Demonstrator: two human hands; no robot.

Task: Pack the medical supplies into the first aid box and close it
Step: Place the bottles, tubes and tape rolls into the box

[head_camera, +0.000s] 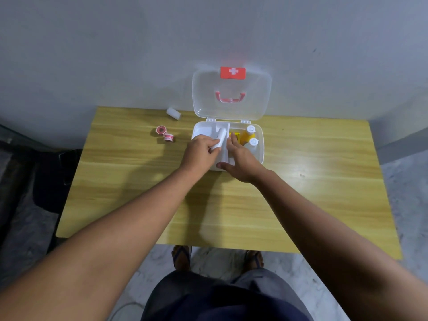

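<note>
The white first aid box (261, 144) stands open at the back of the table, its clear lid (231, 93) upright against the wall. My left hand (201, 150) grips a white bandage roll (220, 139) over the box's left tray. My right hand (240, 162) rests on the box's front middle, fingers spread, holding nothing that I can see. Two white-capped bottles (251, 135) and a yellow item (235, 136) lie in the right compartment. Another white bandage roll (173, 113) and two pink tape rolls (165, 133) lie on the table left of the box.
The yellow wooden table (312, 181) stands against a grey wall. A dark object (51, 177) sits on the floor to the left. My feet in sandals (217, 257) show below the table's front edge.
</note>
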